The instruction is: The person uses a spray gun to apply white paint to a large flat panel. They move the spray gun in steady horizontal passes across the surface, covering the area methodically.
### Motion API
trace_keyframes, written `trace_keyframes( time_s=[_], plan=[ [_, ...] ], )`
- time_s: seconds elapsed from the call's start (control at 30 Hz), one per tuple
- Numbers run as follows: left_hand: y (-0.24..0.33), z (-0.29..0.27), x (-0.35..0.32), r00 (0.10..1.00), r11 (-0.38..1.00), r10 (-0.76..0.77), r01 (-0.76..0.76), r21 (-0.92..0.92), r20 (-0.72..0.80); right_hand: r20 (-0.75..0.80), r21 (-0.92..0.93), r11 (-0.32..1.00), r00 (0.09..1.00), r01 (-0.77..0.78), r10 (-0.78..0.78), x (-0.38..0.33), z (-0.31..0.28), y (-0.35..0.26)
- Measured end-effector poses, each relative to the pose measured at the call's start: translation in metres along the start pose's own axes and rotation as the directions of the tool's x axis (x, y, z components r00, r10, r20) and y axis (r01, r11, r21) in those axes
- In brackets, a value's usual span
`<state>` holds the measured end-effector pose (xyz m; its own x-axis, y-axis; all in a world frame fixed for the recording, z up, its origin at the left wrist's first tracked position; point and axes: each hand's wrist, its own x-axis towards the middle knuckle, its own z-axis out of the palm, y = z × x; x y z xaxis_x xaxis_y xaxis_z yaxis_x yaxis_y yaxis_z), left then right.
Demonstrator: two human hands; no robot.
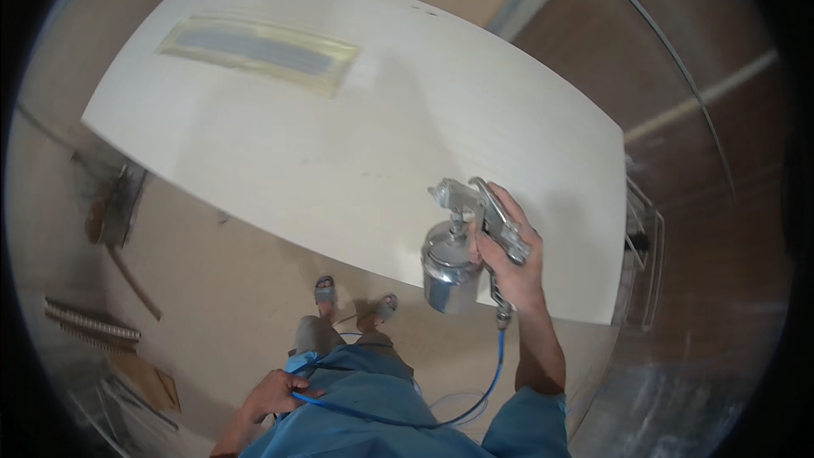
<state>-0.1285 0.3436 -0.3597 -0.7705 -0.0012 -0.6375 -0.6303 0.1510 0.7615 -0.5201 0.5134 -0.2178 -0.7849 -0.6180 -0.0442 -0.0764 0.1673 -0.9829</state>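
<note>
My right hand [513,265] is closed around the grip of a metal spray gun [462,195] with a round silver cup [451,276] hanging under its body. The gun's nozzle points left, over the near edge of a large white panel [339,144]. From the bottom of the grip a blue air hose [487,390] loops down and across my body. My left hand [275,394] is closed on that hose at my waist. On the far left of the panel lies a grey rectangle [254,47] bordered by yellowish masking tape [337,78].
A wire rack frame [651,263] stands beyond the panel's right end. Brown boards [661,25] lean at the upper right, with a thin cable [670,47] across them. Metal strips [93,322] and a cardboard piece [140,377] lie at the left. My sandalled feet [325,290] are on the beige floor.
</note>
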Motion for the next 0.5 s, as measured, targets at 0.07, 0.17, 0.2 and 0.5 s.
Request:
trace_keyframes(
  time_s=[0.07,0.17,0.2,0.5],
  plan=[
    [0.009,0.024,-0.003,0.997,0.997,-0.062,0.06,-0.055,-0.036,-0.101,0.073,0.996,0.994,0.055,-0.048,-0.004,-0.026,0.018],
    [0.024,0.063,0.004,0.995,0.996,-0.086,0.084,-0.033,-0.054,-0.287,0.057,0.983,0.946,0.174,-0.151,-0.016,-0.093,0.047],
    [0.029,0.079,0.008,0.992,0.994,-0.105,0.106,0.002,-0.069,-0.339,0.01,0.981,0.924,0.193,-0.178,-0.02,-0.121,0.056],
    [0.066,0.122,0.052,0.998,0.992,-0.055,0.053,0.116,0.014,-0.696,-0.284,0.958,0.682,0.028,-0.226,-0.062,-0.357,0.115]
  ],
)
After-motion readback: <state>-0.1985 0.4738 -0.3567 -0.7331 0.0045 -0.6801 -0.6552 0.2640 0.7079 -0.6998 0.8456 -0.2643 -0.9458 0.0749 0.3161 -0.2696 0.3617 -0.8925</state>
